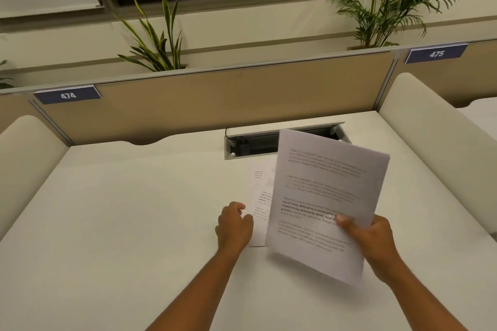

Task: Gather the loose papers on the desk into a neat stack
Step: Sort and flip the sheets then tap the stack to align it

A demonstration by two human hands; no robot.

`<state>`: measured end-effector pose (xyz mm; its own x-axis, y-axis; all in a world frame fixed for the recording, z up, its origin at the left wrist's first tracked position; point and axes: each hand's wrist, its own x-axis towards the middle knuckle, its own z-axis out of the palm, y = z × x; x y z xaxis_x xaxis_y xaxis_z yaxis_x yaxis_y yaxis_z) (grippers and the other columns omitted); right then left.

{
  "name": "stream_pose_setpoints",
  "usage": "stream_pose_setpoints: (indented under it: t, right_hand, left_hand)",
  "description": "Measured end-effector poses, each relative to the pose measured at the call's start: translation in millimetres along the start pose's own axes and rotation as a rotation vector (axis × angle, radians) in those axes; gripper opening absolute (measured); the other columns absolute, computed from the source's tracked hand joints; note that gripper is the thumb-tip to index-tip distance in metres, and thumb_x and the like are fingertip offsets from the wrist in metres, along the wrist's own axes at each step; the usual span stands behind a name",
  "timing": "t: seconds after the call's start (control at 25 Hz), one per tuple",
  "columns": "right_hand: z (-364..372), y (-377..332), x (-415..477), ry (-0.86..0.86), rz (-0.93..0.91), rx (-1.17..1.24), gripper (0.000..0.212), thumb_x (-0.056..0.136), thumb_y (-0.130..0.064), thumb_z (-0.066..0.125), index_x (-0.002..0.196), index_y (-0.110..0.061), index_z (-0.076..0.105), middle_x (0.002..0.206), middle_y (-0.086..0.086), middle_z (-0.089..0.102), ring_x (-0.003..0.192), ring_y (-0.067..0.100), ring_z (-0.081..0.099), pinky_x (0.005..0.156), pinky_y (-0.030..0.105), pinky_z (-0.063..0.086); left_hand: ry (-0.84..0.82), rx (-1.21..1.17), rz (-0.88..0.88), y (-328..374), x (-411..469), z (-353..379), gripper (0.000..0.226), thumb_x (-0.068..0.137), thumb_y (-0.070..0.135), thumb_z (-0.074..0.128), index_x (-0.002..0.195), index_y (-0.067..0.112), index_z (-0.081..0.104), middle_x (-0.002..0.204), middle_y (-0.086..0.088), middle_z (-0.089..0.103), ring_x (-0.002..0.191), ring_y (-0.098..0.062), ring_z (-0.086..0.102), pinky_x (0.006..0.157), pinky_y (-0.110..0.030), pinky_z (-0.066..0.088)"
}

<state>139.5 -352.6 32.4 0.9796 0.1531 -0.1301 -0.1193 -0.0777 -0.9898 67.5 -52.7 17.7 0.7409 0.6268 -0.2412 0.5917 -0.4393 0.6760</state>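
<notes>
1. White printed sheets [322, 196] are raised off the desk [134, 209] in the right hand [373, 239], thumb pinched over their right edge; they look like more than one, tilted and slightly fanned.
2. Flat papers [259, 196] lie beneath, near the cable tray [255, 145]. The left hand [234, 226] rests at their left edge, fingers curled loosely, gripping nothing I can see.
3. Risk: with a one-sided pinch, the held sheets could sag or slide apart; setting them down askew would leave a crooked pile.
4. Count: two hands, two paper groups (sheet numbers unclear), two plants [156, 43] in full view, two desk labels.
</notes>
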Motion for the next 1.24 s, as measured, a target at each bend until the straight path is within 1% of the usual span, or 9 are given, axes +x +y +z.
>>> stream_pose_setpoints:
  t: [0.12,0.24,0.56,0.72,0.88,1.0,1.08,1.12,1.24]
  right_hand:
    - [-28.8,-2.9,5.1,0.056,0.036,0.034,0.013,0.087,-0.015,0.086,0.099,-0.017,0.082,0.097,0.006,0.087,0.079,0.032,0.084,0.063,0.044,0.069]
    - [-47.8,0.4,8.1,0.087,0.056,0.061,0.016,0.088,-0.011,0.084,0.103,-0.016,0.08,0.096,0.006,0.087,0.078,0.032,0.084,0.059,0.038,0.068]
    - [-71.2,16.8,7.4,0.092,0.129,0.054,0.02,0.089,-0.01,0.084,0.107,-0.012,0.079,0.096,0.008,0.087,0.079,0.035,0.084,0.063,0.042,0.068]
    - [-81.9,20.7,7.8,0.094,0.156,0.053,0.021,0.089,-0.01,0.083,0.109,-0.014,0.078,0.096,0.006,0.087,0.078,0.035,0.084,0.064,0.043,0.068]
    - [-92.1,23.7,9.9,0.094,0.181,0.053,0.022,0.091,-0.01,0.082,0.109,-0.018,0.076,0.095,0.004,0.087,0.076,0.034,0.084,0.06,0.042,0.068]
    - [-96.8,24.1,9.5,0.099,0.196,0.064,0.023,0.091,-0.007,0.081,0.11,-0.018,0.076,0.095,0.004,0.087,0.076,0.033,0.084,0.057,0.038,0.066]
    - [-97.6,26.0,8.9,0.096,0.215,0.074,0.023,0.092,-0.005,0.08,0.112,-0.014,0.076,0.095,0.005,0.087,0.077,0.033,0.084,0.057,0.037,0.066]
    - [-97.0,26.6,8.3,0.095,0.226,0.082,0.024,0.092,-0.002,0.079,0.113,-0.012,0.075,0.095,0.006,0.087,0.077,0.033,0.084,0.057,0.037,0.066]
    - [-92.5,26.5,7.9,0.094,0.245,0.085,0.027,0.092,0.002,0.077,0.116,-0.009,0.074,0.094,0.006,0.087,0.076,0.033,0.084,0.058,0.038,0.066]
  left_hand:
    - [-0.012,0.346,-0.095,20.6,29.2,18.7,0.068,0.096,0.064,0.063,0.141,0.013,0.056,0.143,-0.011,0.057,0.134,-0.033,0.054,0.108,-0.048,0.047]
    - [-0.033,0.452,-0.124,32.5,47.8,38.6,0.084,0.083,0.077,0.068,0.139,0.015,0.055,0.145,-0.01,0.053,0.137,-0.032,0.049,0.109,-0.05,0.045]
    - [-0.083,0.47,-0.257,57.7,59.2,54.4,0.072,0.075,0.059,0.087,0.13,0.022,0.059,0.141,-0.008,0.061,0.136,-0.031,0.05,0.11,-0.048,0.04]
    - [-0.085,0.391,-0.243,64.3,59.1,54.5,0.07,0.079,0.044,0.09,0.133,0.017,0.055,0.138,-0.011,0.063,0.13,-0.032,0.059,0.109,-0.045,0.05]
    - [-0.162,0.162,-0.217,63.0,60.3,50.2,0.059,0.09,0.018,0.081,0.137,0.008,0.046,0.131,-0.014,0.067,0.119,-0.036,0.069,0.095,-0.044,0.059]
    - [-0.254,-0.089,-0.142,53.9,63.2,38.9,0.033,0.095,0.01,0.069,0.126,0.001,0.066,0.123,-0.015,0.073,0.107,-0.033,0.072,0.091,-0.044,0.063]
    - [-0.243,-0.204,-0.086,52.5,59.2,26.2,0.02,0.097,0.009,0.062,0.111,0.006,0.076,0.114,-0.015,0.079,0.101,-0.033,0.076,0.09,-0.047,0.066]
    - [-0.229,-0.261,-0.057,53.2,56.1,18.1,0.018,0.099,0.009,0.061,0.107,0.011,0.077,0.111,-0.012,0.08,0.098,-0.03,0.077,0.083,-0.044,0.066]
    - [-0.183,-0.433,0.023,54.9,48.2,-13.6,0.024,0.1,0.007,0.064,0.111,0.025,0.075,0.106,0.0,0.081,0.095,-0.021,0.078,0.067,-0.03,0.061]
